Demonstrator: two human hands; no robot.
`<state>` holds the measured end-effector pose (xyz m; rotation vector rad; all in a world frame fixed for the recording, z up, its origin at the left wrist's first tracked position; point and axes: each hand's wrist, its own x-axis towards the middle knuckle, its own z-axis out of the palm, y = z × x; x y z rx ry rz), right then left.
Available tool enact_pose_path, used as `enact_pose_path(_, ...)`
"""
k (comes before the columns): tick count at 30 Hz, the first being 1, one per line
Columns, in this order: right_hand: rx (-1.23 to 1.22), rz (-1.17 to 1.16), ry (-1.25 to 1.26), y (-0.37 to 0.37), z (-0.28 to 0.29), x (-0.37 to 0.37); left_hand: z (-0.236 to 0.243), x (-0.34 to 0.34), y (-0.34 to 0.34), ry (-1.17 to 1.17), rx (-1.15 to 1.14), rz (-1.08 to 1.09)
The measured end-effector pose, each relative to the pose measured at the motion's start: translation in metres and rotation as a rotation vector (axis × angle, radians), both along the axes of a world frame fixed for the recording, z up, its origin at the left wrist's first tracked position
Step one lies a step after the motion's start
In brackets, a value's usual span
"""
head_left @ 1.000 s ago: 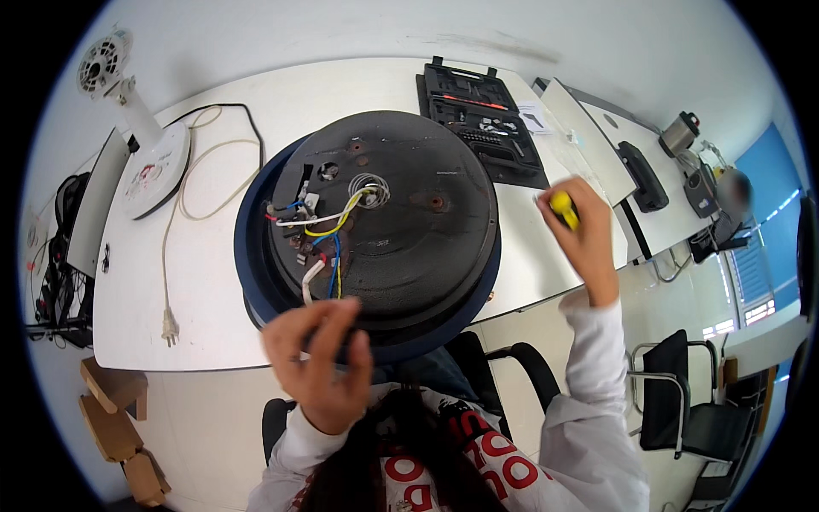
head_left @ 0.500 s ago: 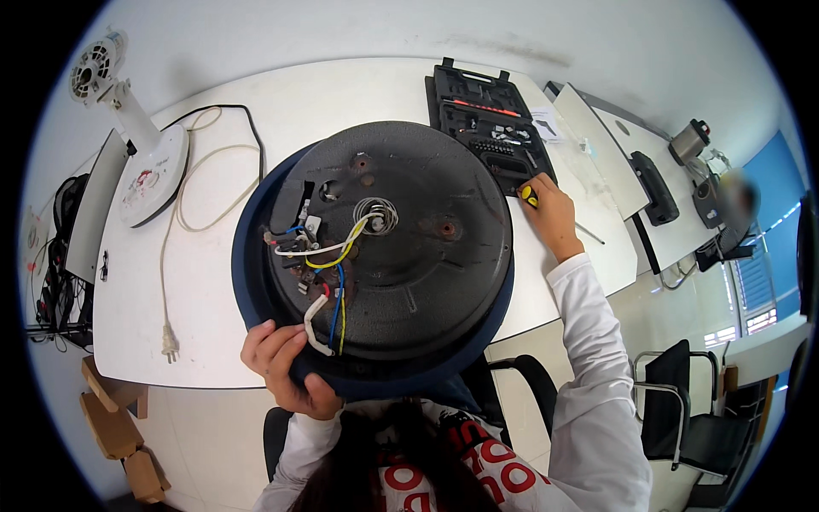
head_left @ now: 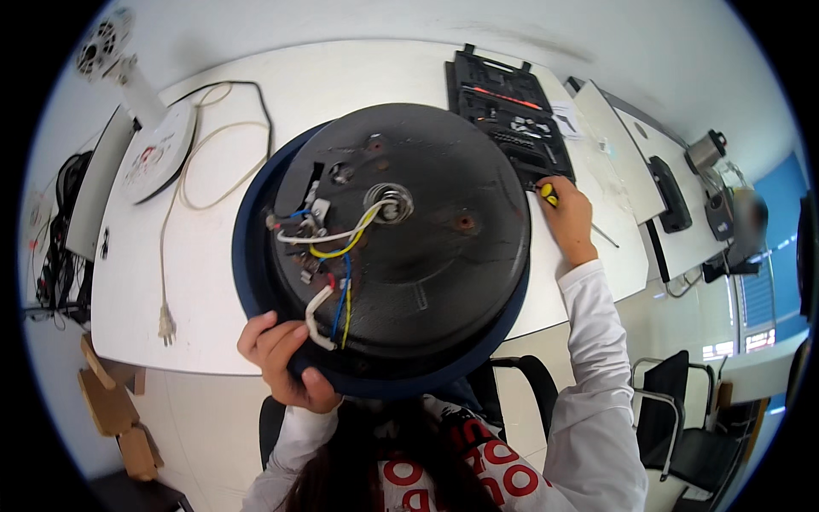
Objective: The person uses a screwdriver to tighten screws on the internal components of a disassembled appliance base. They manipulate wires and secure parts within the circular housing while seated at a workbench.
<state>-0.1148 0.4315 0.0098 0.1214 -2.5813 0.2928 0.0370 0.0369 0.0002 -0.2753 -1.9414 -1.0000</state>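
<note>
Right hand (head_left: 566, 218) lowered beside the tool case (head_left: 510, 119) since one second ago, grip closed around screwdriver (head_left: 549, 195) | left hand (head_left: 288, 358), fingers parted, at near-left rim of round black appliance (head_left: 452, 282) | appliance at table's (head_left: 128, 294) near edge

On the bench (head_left: 213, 299), the round appliance (head_left: 426, 273) takes the centre of the frame. Behind it lie a tool case (head_left: 503, 111), upper right, and a fan (head_left: 162, 145), upper left. A plug (head_left: 166, 322) lies lower left. Right of the appliance is a screwdriver (head_left: 549, 196); a chair (head_left: 682, 418) stands lower right.
</note>
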Motion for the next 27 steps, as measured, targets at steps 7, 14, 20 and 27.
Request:
enact_pose_path(7,0.058,0.062,-0.002,0.001,0.004,0.009,0.009,-0.004,-0.001,0.001,-0.004,-0.056)
enact_pose_path(14,0.089,0.036,-0.009,-0.004,0.002,0.005,0.007,-0.004,-0.002,0.019,0.012,-0.061)
enact_pose_path(20,0.106,-0.019,-0.009,-0.001,-0.001,0.001,0.009,-0.006,-0.001,0.018,0.008,-0.068)
enact_pose_path(27,0.073,0.009,0.031,-0.009,0.009,0.011,0.008,-0.006,-0.002,0.018,-0.008,-0.071)
